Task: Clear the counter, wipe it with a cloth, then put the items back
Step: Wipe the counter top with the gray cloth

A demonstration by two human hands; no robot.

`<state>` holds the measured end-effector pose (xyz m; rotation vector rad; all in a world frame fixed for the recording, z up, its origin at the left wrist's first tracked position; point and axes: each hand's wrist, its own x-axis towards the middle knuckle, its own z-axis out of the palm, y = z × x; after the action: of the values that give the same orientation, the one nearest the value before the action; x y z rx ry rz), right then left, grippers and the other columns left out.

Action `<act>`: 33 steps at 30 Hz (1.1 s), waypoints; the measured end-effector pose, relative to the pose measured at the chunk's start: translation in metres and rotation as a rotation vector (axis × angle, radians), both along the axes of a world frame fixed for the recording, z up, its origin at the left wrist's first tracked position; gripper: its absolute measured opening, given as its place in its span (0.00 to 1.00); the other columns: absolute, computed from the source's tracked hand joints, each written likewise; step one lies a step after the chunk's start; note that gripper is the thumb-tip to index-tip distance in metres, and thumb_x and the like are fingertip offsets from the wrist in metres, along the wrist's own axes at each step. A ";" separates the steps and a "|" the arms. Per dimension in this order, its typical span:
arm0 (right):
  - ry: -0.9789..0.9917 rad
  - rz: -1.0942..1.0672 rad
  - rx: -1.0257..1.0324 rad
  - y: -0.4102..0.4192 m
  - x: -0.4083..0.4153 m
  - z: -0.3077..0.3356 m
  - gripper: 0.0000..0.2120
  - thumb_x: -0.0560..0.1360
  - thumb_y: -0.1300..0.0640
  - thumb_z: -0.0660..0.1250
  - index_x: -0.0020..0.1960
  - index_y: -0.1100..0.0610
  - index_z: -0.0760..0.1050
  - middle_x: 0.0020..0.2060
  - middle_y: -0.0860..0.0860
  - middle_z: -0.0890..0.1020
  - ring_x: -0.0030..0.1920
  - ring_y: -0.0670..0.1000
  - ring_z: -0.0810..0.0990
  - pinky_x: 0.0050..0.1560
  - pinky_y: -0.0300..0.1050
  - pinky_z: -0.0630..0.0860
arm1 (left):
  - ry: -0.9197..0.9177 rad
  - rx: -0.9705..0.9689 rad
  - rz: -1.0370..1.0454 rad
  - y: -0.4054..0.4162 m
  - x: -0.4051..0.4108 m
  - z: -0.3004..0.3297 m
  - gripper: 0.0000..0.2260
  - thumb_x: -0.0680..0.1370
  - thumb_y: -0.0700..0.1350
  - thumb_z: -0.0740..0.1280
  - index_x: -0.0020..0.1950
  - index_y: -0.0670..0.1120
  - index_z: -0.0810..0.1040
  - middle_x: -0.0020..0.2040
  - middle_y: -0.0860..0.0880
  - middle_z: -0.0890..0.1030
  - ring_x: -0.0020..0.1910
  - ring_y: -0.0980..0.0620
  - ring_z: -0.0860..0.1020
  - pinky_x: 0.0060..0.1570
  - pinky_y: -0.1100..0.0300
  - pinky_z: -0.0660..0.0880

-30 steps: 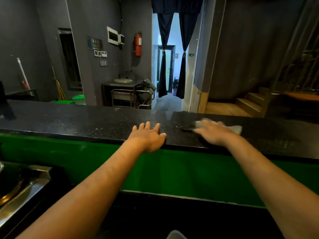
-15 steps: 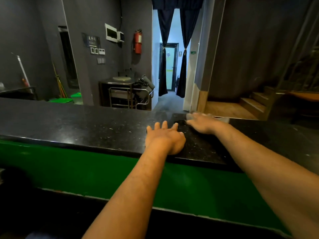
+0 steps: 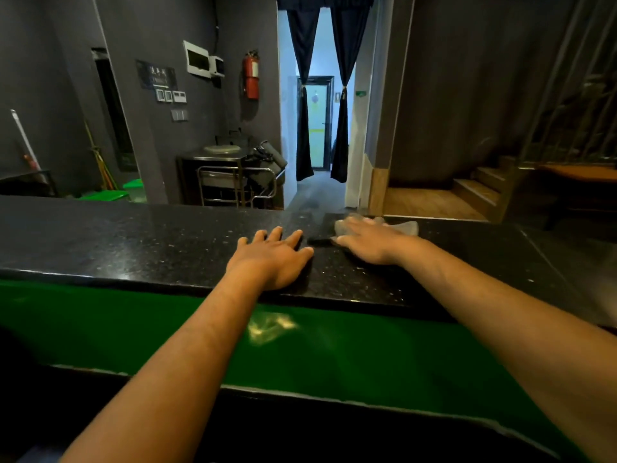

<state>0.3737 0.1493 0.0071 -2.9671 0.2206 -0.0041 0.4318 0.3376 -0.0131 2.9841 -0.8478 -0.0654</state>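
A long black speckled counter (image 3: 117, 238) runs across the view above a green front panel (image 3: 334, 349). My left hand (image 3: 272, 257) lies flat on the counter near its front edge, fingers spread, holding nothing. My right hand (image 3: 370, 240) presses palm-down on a pale grey cloth (image 3: 405, 227) near the counter's far edge. Only the cloth's right end and a strip by my fingertips show; the remainder is under my hand.
Beyond the counter stand a steel trolley and sink (image 3: 233, 175), green bins (image 3: 113, 193) at the left, a fire extinguisher (image 3: 251, 75) on the wall, a curtained doorway (image 3: 320, 95) and wooden steps (image 3: 480, 185) at the right.
My right hand has slid the cloth from mid-counter toward the far edge. The left hand has shifted right along the counter. The view has turned right, losing the steel surface at lower left.
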 end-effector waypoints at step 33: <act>-0.059 -0.071 0.132 -0.027 -0.142 -0.026 0.29 0.81 0.40 0.55 0.79 0.42 0.52 0.79 0.45 0.54 0.79 0.48 0.50 0.78 0.53 0.48 | -0.002 -0.032 -0.205 -0.041 -0.067 -0.005 0.29 0.83 0.64 0.44 0.82 0.58 0.44 0.82 0.42 0.46 0.80 0.39 0.45 0.75 0.34 0.44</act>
<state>0.2316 0.1224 -0.0190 -2.8216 0.3054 -0.0830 0.3645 0.2962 -0.0176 2.8573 -1.1412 -0.0539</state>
